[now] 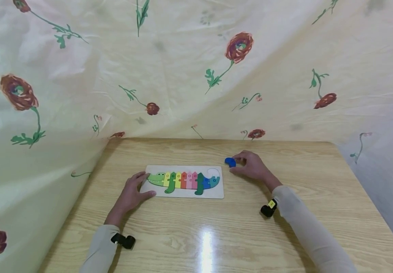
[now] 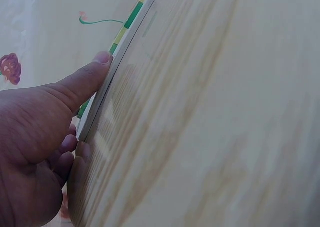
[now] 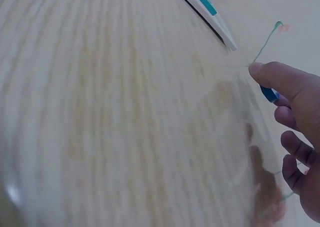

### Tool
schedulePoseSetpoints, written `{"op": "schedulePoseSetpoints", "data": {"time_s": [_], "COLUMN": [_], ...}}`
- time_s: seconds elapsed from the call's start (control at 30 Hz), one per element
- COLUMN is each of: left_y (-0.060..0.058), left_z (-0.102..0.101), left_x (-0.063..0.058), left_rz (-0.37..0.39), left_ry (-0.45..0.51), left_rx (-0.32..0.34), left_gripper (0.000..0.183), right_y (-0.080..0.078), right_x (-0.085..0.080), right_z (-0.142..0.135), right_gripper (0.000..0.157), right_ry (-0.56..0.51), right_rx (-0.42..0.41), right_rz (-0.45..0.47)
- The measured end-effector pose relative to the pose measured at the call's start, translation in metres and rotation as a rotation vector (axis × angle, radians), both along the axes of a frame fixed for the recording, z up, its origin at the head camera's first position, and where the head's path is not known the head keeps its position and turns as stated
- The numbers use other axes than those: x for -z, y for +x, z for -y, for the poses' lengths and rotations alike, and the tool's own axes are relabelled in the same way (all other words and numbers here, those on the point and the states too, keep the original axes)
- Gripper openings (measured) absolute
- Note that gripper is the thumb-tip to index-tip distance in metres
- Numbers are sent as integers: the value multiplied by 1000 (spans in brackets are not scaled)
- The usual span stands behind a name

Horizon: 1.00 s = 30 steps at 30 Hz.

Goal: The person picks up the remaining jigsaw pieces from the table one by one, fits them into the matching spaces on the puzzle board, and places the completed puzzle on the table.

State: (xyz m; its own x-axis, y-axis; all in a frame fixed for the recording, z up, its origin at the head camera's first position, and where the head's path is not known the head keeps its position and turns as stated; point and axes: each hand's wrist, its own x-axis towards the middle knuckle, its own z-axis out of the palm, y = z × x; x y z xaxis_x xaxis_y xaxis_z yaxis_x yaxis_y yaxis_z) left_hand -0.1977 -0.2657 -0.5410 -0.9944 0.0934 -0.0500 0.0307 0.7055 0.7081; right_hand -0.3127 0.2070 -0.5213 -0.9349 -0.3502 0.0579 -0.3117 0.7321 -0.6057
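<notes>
A wooden crocodile puzzle board (image 1: 182, 195) lies flat on the table, its coloured pieces in a row from the green head (image 1: 156, 178) to the teal tail piece (image 1: 214, 182). Above that tail piece a thin curled outline shows on bare board. My left hand (image 1: 130, 194) grips the board's left end, thumb along the near edge and fingers at the far corner. To the right of the board, my right hand (image 1: 252, 165) pinches a curved blue puzzle piece (image 1: 230, 162) between thumb and fingers. In the right wrist view the thumb mostly hides this blue piece (image 3: 270, 93).
The wood-grain table (image 1: 169, 231) runs back to a flower-printed cloth (image 1: 182, 76) hanging behind it and along the left side. Black wrist cameras sit on both forearms, the left one (image 1: 124, 240) and the right one (image 1: 268, 208).
</notes>
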Motion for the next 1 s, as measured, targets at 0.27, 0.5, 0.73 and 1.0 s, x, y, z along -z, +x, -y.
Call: {"op": "schedulePoseSetpoints", "data": {"time_s": [0.27,0.5,0.73,1.0], "left_y": [1,1,2,3], "left_z": [-1,-2,-3,-4], "left_x": [-2,-4,-5,-5], "left_rz": [7,13,12,9], "left_ry": [-8,-15,-7,-8], "left_rx": [-3,-10,-7,-9], "left_gripper": [88,88,88,87], "right_y": [-1,0,4,8], "right_x": [-5,-13,-18,-21], "right_z": [2,11,20,31], "right_gripper": [51,50,47,45], "right_ry": [-10,-5,-21,-29], "right_rx": [-48,-84,-122,-175], "right_rz": [-59,-71,-79,-103]}}
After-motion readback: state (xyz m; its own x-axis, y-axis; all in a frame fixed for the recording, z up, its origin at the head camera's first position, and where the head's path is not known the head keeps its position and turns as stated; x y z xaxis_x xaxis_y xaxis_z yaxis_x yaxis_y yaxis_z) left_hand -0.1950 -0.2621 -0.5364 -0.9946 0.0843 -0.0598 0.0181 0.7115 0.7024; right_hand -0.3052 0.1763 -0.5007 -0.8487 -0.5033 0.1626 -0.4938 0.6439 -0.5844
